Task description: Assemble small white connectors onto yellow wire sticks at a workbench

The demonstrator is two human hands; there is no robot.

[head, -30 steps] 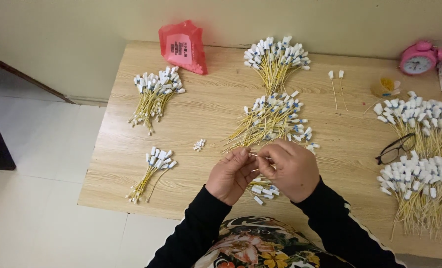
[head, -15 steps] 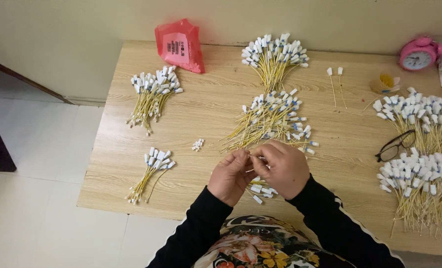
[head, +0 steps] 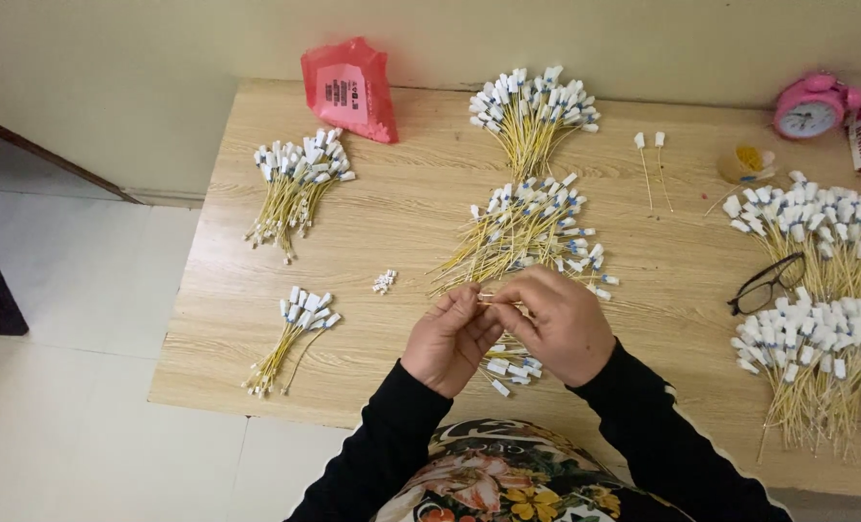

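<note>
Pale tiled floor, plain cream wall, and a light wood-grain counter (head: 373, 232) pushed up against it, covered in heaps of thin yellow cables with white and blue plugs on the ends.

Both hands are together near the front edge, right in the middle. The left hand (head: 447, 340) and right hand (head: 558, 324) meet fingertip to fingertip, pinching one thin yellow cable (head: 489, 301) between them, so each grip is clenched on that cable. It's held just above the counter, in front of the loose spread pile (head: 527, 237) in the centre. A few more plugs (head: 510, 367) lie on the wood right under the hands. Black sleeves, flowery top at the bottom of the view.

Other stuff around:
- a fanned bundle (head: 532, 111) at the back centre
- another bundle (head: 295, 179) at the left, and a smaller one (head: 290, 333) nearer the front left corner
- a tiny clump of white bits (head: 384, 281) between that small bundle and the hands
- two big bundles on the right, one further back (head: 827, 227) and one closer (head: 812, 362), with black glasses (head: 766, 283) lying between them
- two single cables (head: 651, 169) on their own, back right
- a red plastic bag (head: 348, 89) at the back left by the wall
- a pink alarm clock (head: 809, 106) in the far right corner, with a small yellowish roll (head: 746, 162) just in front of it
</note>
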